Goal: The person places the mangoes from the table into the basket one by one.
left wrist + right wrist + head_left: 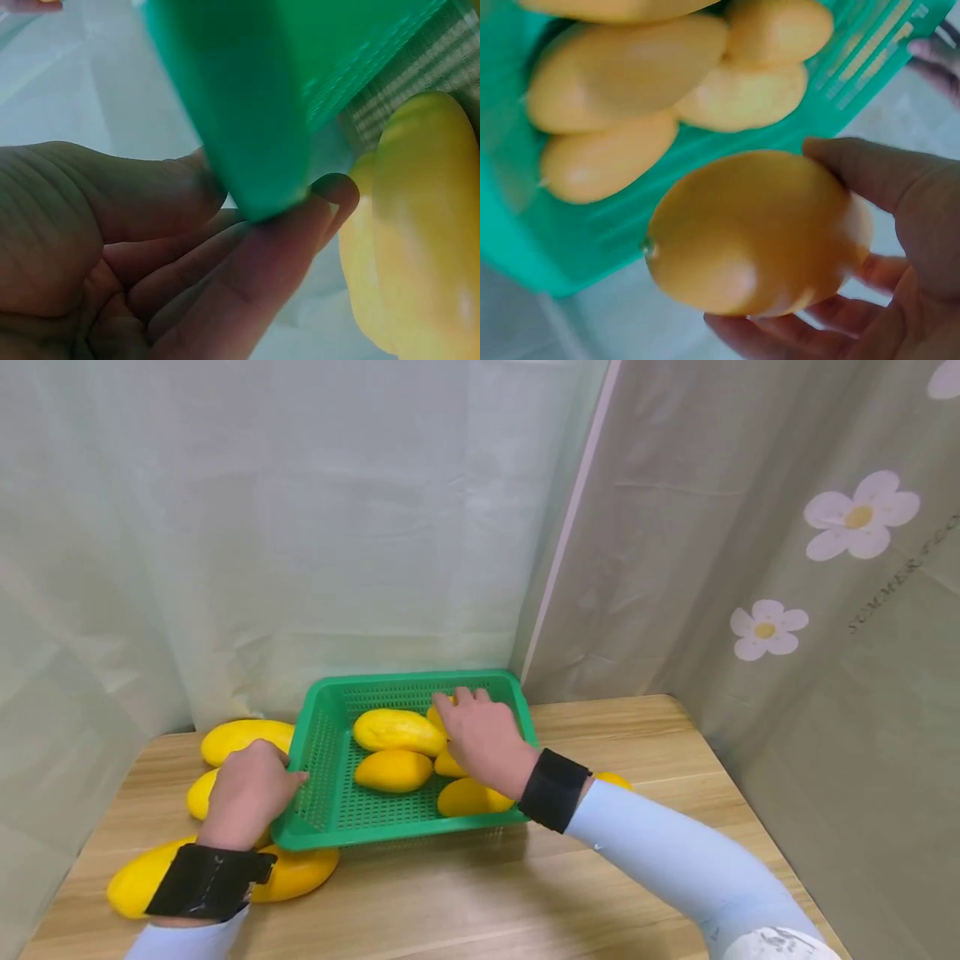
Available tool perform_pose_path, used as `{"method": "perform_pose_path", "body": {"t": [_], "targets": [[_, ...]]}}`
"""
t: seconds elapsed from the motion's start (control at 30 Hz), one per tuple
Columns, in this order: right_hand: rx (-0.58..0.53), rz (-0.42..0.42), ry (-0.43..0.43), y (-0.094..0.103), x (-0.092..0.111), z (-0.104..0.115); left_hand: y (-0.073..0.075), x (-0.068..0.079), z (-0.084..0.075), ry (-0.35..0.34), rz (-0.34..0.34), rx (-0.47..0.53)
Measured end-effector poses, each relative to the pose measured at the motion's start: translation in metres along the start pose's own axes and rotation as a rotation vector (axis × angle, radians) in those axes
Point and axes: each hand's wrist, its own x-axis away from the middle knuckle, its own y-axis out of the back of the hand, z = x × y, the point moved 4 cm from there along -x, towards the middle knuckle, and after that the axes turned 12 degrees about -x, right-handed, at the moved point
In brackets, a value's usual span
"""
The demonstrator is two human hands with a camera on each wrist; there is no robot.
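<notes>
A green plastic basket (pixel 360 837) with slotted sides holds several yellow mangoes (pixel 393 771). My left hand (pixel 247 793) pinches the basket's left rim between thumb and fingers; the left wrist view shows this green rim (pixel 240 112) close up. Over the right part of the basket, my right hand (pixel 483 739) grips a mango (pixel 757 232), with the thumb on one side and fingertips on the other. From the head view, that hand hides most of the fruit beneath it. In the right wrist view, other mangoes (pixel 622 79) lie close together beyond the held one.
More mangoes (pixel 243 739) lie on the wooden table (pixel 600 893) to the left of the basket, partly behind my left hand and wrist. Another mango (pixel 613 779) shows behind my right forearm. A pale curtain (pixel 360 527) hangs along the table's back edge.
</notes>
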Motion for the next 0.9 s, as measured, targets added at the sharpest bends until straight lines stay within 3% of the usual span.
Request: {"method": "perform_pose_path", "body": {"t": [0.23, 0.5, 0.9], "targets": [[-0.043, 0.157, 0.191, -0.017, -0.009, 0.042, 0.001, 0.0, -0.003, -0.013, 0.044, -0.025], [-0.122, 0.302, 0.413, -0.037, -0.01, 0.069, 0.003, 0.001, -0.004, 0.005, 0.064, -0.048], [-0.125, 0.382, 0.406, -0.051, -0.012, 0.077, 0.002, 0.0, -0.003, 0.018, 0.056, -0.035]]}}
